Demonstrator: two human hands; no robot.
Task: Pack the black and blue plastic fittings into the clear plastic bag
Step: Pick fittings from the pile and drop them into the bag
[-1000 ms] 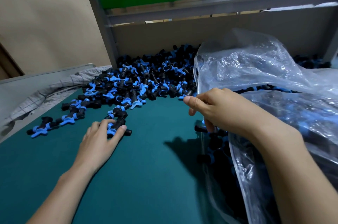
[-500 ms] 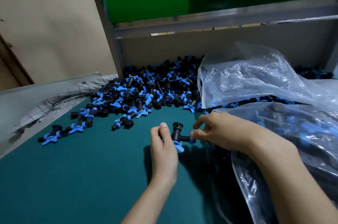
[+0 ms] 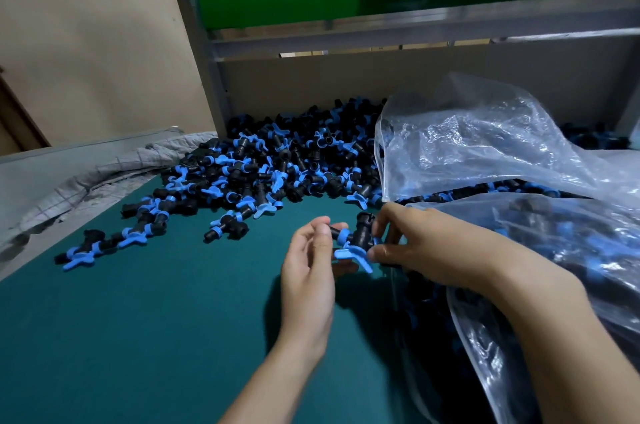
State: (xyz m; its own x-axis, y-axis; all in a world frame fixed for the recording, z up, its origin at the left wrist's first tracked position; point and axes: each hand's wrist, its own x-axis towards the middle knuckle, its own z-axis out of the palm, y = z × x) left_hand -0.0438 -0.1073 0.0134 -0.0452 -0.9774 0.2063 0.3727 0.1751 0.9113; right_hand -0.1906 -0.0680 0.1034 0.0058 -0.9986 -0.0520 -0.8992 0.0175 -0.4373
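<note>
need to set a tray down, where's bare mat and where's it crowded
Bare: the near-left green mat, between the trail of stray fittings behind and the left hand. Crowded: the fittings pile at the back, the clear plastic bag along the right, the middle, where both it and the right hand hold one fitting.

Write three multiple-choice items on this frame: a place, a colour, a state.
1. The clear plastic bag lies on which side of the teal table mat? A left B right C far end
2. Wing handles in the heap of black plastic fittings are? A red B white C blue
3. The nearest black and blue plastic fitting is? A pinched by left hand and right hand B lying loose C inside the bag
Key: 1 B, it fills the right edge; 2 C, blue wings throughout the heap; 3 A, both hands close on its ends.
</note>
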